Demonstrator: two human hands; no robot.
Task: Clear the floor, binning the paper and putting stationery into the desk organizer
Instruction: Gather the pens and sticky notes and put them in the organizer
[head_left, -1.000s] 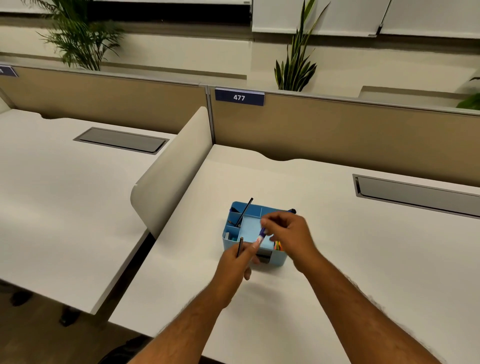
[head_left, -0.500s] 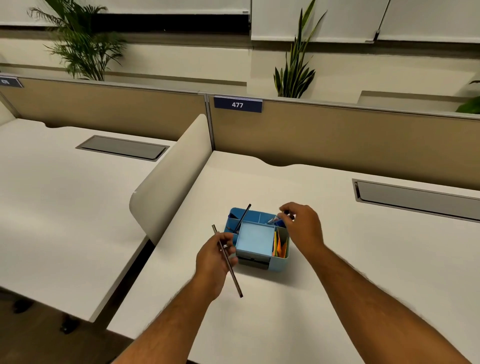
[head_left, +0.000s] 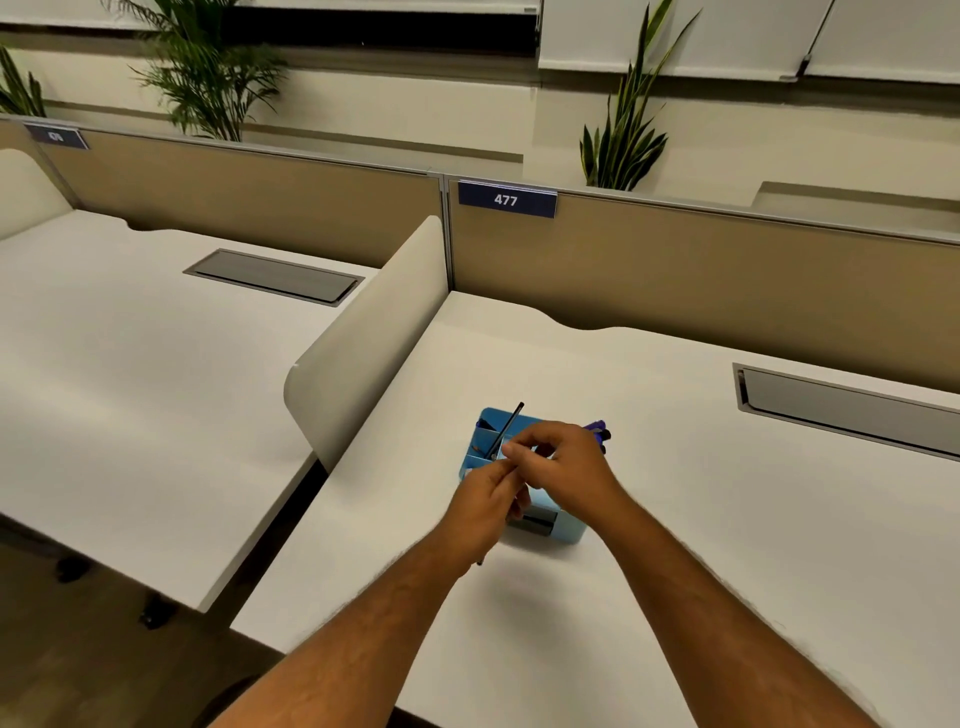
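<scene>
- The left hand is curled around a thin dark pen. Only its lower tip shows, poking out below the wrist toward the person, so its long axis seems to run from near-left up toward the organizer.
- The right hand comes in from the right with fingers bent, its fingertips meeting the left hand's fingertips right over the blue desk organizer. It looks to be pinching the pen's upper end, but that end is hidden, so I cannot tell for sure whether it grips anything.
- The organizer sits directly under and just beyond both hands — the drop is short and mostly downward. The right hand is the nearer one to the rear compartments.
- Another dark pen already stands tilted in the organizer's far-left compartment, leaning up and to the right. Purple-capped pens stick out at the far-right corner.
- The organizer rests on a white desk, well apart from a grey cable hatch to the right.
- A rounded cream divider separates this desk from the next; tan partitions with a "477" plate and potted plants stand behind.
</scene>
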